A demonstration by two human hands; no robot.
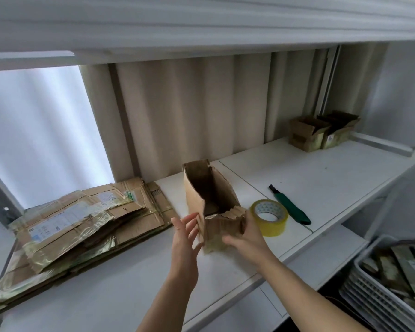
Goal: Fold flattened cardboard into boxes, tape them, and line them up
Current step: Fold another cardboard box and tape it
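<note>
Cardboard box [216,202], no legible print

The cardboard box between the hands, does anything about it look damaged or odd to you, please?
Yes. The cardboard box has a crumpled, ragged near flap by the right hand, and its left front edge is torn unevenly beside the left hand.

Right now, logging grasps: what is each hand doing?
Left hand: open, fingers straight beside the box.
Right hand: holding the box's near end.
</note>
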